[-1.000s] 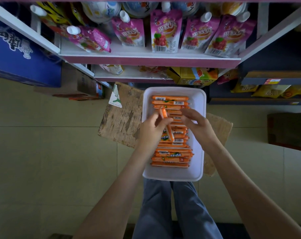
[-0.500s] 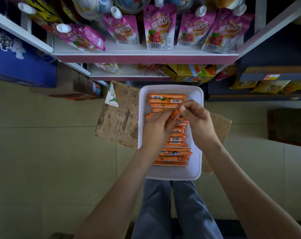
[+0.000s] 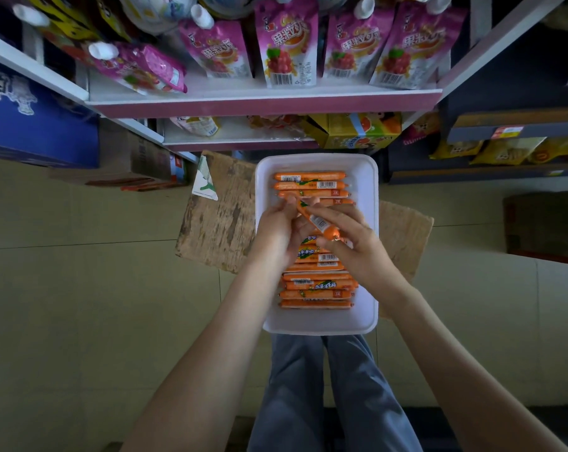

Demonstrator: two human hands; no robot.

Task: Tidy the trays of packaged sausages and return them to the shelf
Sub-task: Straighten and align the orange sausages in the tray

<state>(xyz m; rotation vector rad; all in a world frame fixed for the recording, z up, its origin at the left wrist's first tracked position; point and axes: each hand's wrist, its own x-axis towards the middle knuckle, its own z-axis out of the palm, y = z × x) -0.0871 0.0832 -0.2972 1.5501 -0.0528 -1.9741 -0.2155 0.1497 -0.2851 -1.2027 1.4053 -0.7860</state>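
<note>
Pale tiled floor (image 3: 80,305) under the pink-edged shelf (image 3: 263,106); blue carton (image 3: 38,132) left of it, dim dark shelving (image 3: 471,123) right

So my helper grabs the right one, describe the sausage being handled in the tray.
Below the pink-edged shelf sits a white rectangular tray of orange packaged sausages. Over its middle, the left hand and right hand hold one sausage. It alone lies diagonally, above the crosswise rows.

Pretty dim for me here, floor (image 3: 80,305) looks murky green. Brightest bit's the white shelf (image 3: 276,92) at 12 o'clock. Fisheye bends the edges, and corners go dark.
</note>
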